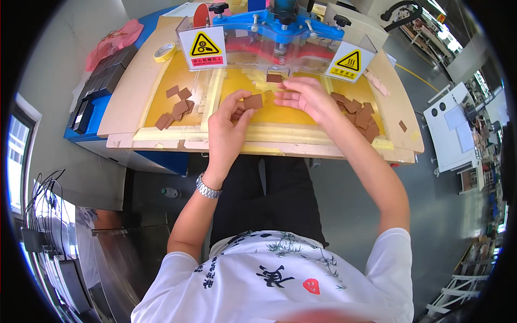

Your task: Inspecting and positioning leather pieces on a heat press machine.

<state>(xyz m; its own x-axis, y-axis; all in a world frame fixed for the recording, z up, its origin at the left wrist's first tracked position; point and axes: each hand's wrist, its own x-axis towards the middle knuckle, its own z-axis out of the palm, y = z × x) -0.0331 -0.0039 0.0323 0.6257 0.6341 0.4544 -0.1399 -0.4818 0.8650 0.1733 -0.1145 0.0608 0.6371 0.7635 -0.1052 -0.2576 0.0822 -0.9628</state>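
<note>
Between the thumb and fingers of my left hand point(229, 116) is a small flat brown rectangular piece point(253, 102), perhaps leather. My right hand point(308, 98) is held over the yellow work surface with its fingers stretched out and nothing visible in them. Its fingertips are close to another brown piece point(274, 78), which sits under the middle of a blue press point(280, 24) by a clear guard opening. Loose brown pieces point(180, 107) lie scattered to the left of my hands. A denser heap of brown pieces point(360, 116) lies at the right, partly behind my right forearm.
Clear guards with warning signs point(202, 47) stand across the press front. A yellow tape roll point(164, 52) lies at the back left, near black boxes point(107, 70) and pink plastic point(114, 43). One stray brown piece point(403, 126) is near the board's right edge.
</note>
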